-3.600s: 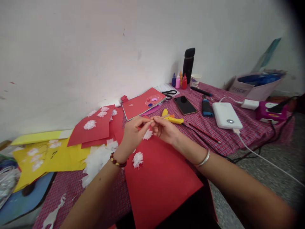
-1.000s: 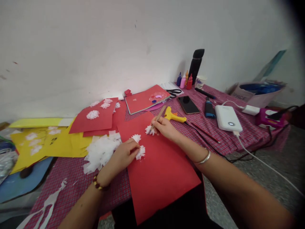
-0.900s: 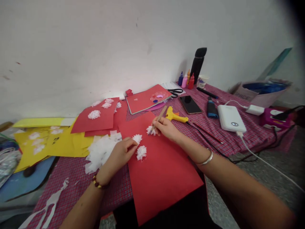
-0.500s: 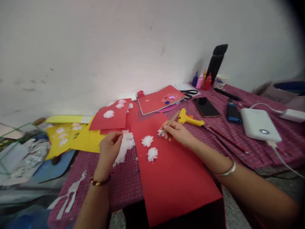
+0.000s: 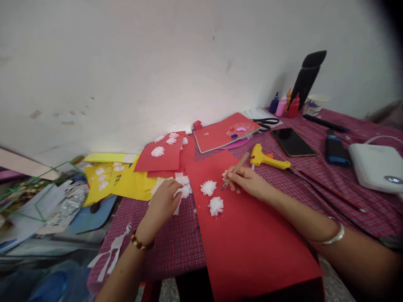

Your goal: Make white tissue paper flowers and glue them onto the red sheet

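Note:
My right hand (image 5: 244,180) grips a brown wooden pencil (image 5: 242,161), its dark tip slanting down close to the large red sheet (image 5: 245,235). Behind those fingers a third white ruffled paper flower (image 5: 223,176) is partly hidden. Two more ruffled paper flowers, an upper one (image 5: 208,188) and a lower one (image 5: 215,206), sit on the red sheet to the left of the pencil tip. Over a loose pile of white tissue paper pieces (image 5: 185,188), my left hand (image 5: 165,201) bends its fingers, thumb and forefinger closed at a paper piece.
A yellow glue gun (image 5: 269,159) lies right of the red sheet, its cord trailing right. Beyond are a phone (image 5: 292,141), scissors (image 5: 267,122), paint bottles (image 5: 293,105) and a white power bank (image 5: 376,165). Flowered red cards (image 5: 170,155) and yellow paper (image 5: 126,182) lie at left.
My left hand has moved onto the white paper pieces, and its fingers now reach among them. The whole view has shifted left, so things appear further right. My right hand keeps the pencil.

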`<state>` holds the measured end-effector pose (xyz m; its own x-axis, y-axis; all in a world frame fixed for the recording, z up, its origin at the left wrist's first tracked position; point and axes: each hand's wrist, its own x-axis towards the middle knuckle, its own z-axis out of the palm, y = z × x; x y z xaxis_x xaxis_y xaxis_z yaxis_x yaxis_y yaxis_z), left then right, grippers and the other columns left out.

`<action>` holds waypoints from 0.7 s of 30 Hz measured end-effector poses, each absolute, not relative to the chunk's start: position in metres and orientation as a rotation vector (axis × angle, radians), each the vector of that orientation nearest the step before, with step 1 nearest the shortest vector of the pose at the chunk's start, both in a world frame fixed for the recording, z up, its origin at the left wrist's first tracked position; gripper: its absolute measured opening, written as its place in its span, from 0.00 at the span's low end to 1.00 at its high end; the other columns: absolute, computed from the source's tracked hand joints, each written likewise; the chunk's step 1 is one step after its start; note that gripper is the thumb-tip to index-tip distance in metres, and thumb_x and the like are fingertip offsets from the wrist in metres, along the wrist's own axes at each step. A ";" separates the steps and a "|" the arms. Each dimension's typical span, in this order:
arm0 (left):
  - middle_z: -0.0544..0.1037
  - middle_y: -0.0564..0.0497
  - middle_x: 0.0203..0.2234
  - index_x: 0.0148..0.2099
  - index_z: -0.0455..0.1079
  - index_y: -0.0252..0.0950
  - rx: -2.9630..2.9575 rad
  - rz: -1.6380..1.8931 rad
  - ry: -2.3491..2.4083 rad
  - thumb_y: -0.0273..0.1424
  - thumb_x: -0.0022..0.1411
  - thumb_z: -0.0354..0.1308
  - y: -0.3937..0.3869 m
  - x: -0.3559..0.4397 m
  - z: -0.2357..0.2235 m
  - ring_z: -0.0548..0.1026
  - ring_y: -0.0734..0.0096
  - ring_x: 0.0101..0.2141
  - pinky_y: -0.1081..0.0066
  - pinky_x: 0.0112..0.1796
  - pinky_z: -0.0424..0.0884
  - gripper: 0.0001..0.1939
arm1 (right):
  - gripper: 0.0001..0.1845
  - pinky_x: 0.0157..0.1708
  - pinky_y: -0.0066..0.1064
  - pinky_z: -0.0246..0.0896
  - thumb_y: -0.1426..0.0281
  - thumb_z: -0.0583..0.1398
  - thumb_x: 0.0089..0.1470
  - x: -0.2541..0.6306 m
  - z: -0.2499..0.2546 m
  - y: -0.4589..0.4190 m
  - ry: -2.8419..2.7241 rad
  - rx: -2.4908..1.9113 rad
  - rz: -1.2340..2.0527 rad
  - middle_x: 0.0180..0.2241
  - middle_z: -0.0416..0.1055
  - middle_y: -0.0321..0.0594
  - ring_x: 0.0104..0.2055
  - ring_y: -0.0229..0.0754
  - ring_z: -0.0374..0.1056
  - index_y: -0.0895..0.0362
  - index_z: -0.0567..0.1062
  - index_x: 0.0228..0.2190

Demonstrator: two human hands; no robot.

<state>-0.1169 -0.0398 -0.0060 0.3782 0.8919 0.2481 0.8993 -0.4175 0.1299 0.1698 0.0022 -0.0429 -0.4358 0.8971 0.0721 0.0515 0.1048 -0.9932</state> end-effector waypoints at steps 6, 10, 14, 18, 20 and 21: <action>0.72 0.47 0.32 0.35 0.72 0.36 -2.701 -0.164 -1.480 0.20 0.56 0.50 -0.009 -0.098 0.001 0.69 0.63 0.37 0.65 0.38 0.65 0.11 | 0.16 0.19 0.25 0.55 0.58 0.53 0.55 0.169 -0.043 0.003 -1.621 -0.959 1.412 0.18 0.65 0.33 0.18 0.32 0.60 0.58 0.67 0.28; 0.71 0.48 0.29 0.28 0.70 0.35 -2.784 -0.186 -1.467 0.21 0.55 0.51 -0.002 -0.096 -0.003 0.68 0.66 0.34 0.67 0.36 0.64 0.08 | 0.15 0.19 0.24 0.55 0.58 0.53 0.55 0.169 -0.045 0.003 -1.616 -0.977 1.415 0.18 0.65 0.33 0.18 0.32 0.59 0.58 0.67 0.28; 0.71 0.50 0.26 0.26 0.67 0.35 -2.731 -0.679 -1.762 0.24 0.53 0.53 -0.006 -0.099 -0.001 0.69 0.67 0.32 0.68 0.36 0.64 0.05 | 0.15 0.18 0.24 0.55 0.58 0.54 0.54 0.170 -0.039 0.003 -1.560 -0.933 1.392 0.18 0.66 0.33 0.17 0.31 0.59 0.59 0.68 0.28; 0.71 0.53 0.23 0.28 0.65 0.35 -2.666 -1.382 -2.143 0.29 0.53 0.54 -0.015 -0.098 0.008 0.68 0.73 0.25 0.73 0.28 0.65 0.03 | 0.16 0.17 0.25 0.55 0.57 0.56 0.52 0.164 -0.011 -0.002 -1.435 -0.827 1.390 0.20 0.69 0.35 0.17 0.32 0.61 0.58 0.67 0.31; 0.71 0.53 0.23 0.28 0.65 0.35 -2.647 -1.459 -2.121 0.29 0.53 0.54 -0.017 -0.098 0.012 0.68 0.73 0.25 0.73 0.27 0.65 0.03 | 0.15 0.17 0.25 0.55 0.57 0.56 0.52 0.157 0.007 -0.006 -1.502 -0.788 1.388 0.21 0.70 0.35 0.17 0.33 0.61 0.57 0.68 0.31; 0.72 0.53 0.24 0.29 0.66 0.35 -2.647 -1.378 -2.059 0.28 0.53 0.54 -0.017 -0.098 0.013 0.69 0.73 0.26 0.73 0.29 0.65 0.02 | 0.15 0.18 0.25 0.56 0.57 0.56 0.52 0.152 0.014 -0.008 -1.545 -0.770 1.378 0.21 0.70 0.35 0.17 0.33 0.62 0.57 0.68 0.30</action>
<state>-0.0985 -0.0173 0.0131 0.1200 0.9584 0.2589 0.6045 -0.2774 0.7468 0.1523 -0.0077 0.0136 -0.4014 0.8903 0.2149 -0.1122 0.1851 -0.9763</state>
